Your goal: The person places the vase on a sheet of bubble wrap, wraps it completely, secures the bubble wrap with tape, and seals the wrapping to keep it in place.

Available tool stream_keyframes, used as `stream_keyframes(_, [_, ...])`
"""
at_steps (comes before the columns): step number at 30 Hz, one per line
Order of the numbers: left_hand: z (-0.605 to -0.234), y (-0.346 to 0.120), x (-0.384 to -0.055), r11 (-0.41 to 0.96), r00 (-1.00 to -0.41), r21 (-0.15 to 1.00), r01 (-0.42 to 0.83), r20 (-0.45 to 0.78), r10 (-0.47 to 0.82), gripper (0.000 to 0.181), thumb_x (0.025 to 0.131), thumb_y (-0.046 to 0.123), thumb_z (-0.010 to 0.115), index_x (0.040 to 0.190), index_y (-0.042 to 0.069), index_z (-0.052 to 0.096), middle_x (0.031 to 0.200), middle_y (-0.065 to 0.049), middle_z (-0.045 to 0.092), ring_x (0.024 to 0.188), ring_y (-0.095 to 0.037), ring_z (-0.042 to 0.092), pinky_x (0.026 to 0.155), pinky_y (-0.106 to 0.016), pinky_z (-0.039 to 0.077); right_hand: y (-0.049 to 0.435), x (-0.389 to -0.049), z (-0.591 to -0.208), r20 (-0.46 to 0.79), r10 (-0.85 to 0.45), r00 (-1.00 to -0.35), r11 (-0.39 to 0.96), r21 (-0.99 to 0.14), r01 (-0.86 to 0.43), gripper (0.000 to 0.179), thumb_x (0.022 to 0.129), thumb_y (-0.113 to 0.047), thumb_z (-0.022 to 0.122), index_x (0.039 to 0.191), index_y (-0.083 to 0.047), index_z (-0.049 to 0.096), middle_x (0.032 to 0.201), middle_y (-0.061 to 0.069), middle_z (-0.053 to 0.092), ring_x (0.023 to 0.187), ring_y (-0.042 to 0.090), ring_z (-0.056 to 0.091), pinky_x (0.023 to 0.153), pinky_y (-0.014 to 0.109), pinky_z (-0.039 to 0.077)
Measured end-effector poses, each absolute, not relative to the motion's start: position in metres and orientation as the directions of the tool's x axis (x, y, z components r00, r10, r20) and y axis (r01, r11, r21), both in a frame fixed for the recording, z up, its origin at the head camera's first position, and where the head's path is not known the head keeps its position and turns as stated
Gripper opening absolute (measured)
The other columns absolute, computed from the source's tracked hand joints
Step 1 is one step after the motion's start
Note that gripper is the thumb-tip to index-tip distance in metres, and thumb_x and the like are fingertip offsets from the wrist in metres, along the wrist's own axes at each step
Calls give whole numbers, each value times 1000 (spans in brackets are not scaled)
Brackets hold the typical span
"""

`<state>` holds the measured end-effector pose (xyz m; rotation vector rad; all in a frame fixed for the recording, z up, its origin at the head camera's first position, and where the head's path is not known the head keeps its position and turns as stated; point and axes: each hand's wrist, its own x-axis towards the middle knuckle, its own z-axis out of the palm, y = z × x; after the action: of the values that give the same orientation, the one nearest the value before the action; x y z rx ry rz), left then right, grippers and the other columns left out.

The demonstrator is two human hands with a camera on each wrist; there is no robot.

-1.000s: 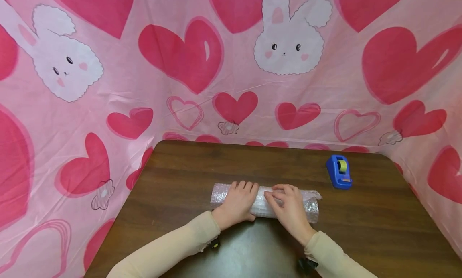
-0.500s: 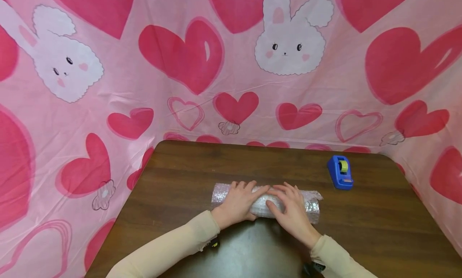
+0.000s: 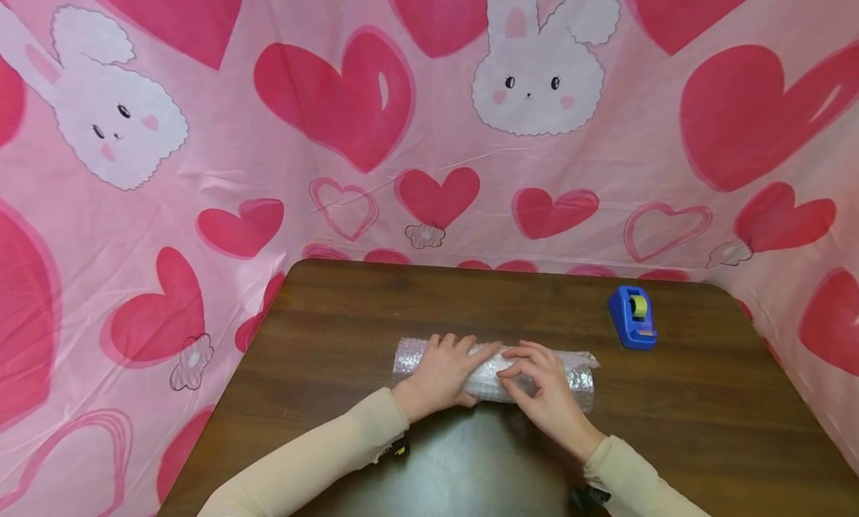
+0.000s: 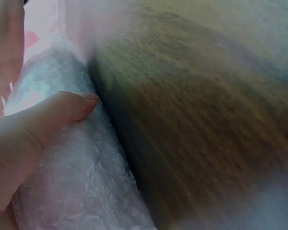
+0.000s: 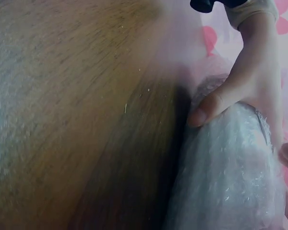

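Observation:
A roll of bubble wrap (image 3: pixel 486 383) lies crosswise on the brown table, its loose end sticking out at the right. My left hand (image 3: pixel 439 375) holds its left half, fingers spread over the top and thumb down the near side. The left wrist view shows that thumb (image 4: pixel 62 110) lying across the bubbles. On the right half, my right hand (image 3: pixel 546 386) is bent, with thumb and forefinger tips pinched close together at the wrap's surface beside the left forefinger. Whatever is inside the roll is hidden. In the right wrist view the roll (image 5: pixel 230 167) shows an edge along its top.
A blue tape dispenser (image 3: pixel 633 319) with a yellow roll stands at the back right of the table (image 3: pixel 362 301). Behind and beside the table hangs a pink cloth (image 3: pixel 456 144) printed with hearts and rabbits.
My right hand's fingers spread flat on the roll, then drew back together at the thumb. My left forefinger stretched right toward the right hand. The roll has stayed in place.

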<state>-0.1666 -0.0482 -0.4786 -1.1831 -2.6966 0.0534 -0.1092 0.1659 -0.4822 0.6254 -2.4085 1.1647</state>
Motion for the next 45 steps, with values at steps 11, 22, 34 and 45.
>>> stream_keyframes(11, [-476,-47,-169,671,-658,-63,739,147,739,104,73,66,85,159,31,40,135,-6,63,106,-29,65,87,-45,52,173,-113,-480,586,-335,-738,614,-458,-643,29,70,1,92,88,-19,84,118,8,69,115,35,58,95,56,39])
stream_keyframes(22, [-471,-49,-172,670,-668,23,742,111,736,98,77,61,85,159,30,40,135,-6,63,109,-29,64,90,-48,52,194,-122,-480,502,-549,-668,606,-311,-732,43,74,-13,93,114,-26,83,134,6,64,122,29,56,98,56,46])
stream_keyframes(34, [-472,-46,-172,682,-680,16,731,100,727,99,76,63,85,159,31,40,132,-4,64,107,-28,64,88,-46,51,210,-123,-481,490,-715,-498,502,-135,-854,36,107,-43,54,119,-22,80,146,9,57,132,34,50,110,46,38])
stream_keyframes(45, [-469,-46,-169,689,-688,13,724,73,722,103,80,80,68,162,30,34,140,-8,60,116,-29,62,94,-48,50,211,-121,-479,485,-694,-532,514,-183,-838,21,104,-34,64,112,-23,81,145,11,57,133,31,53,114,52,35])
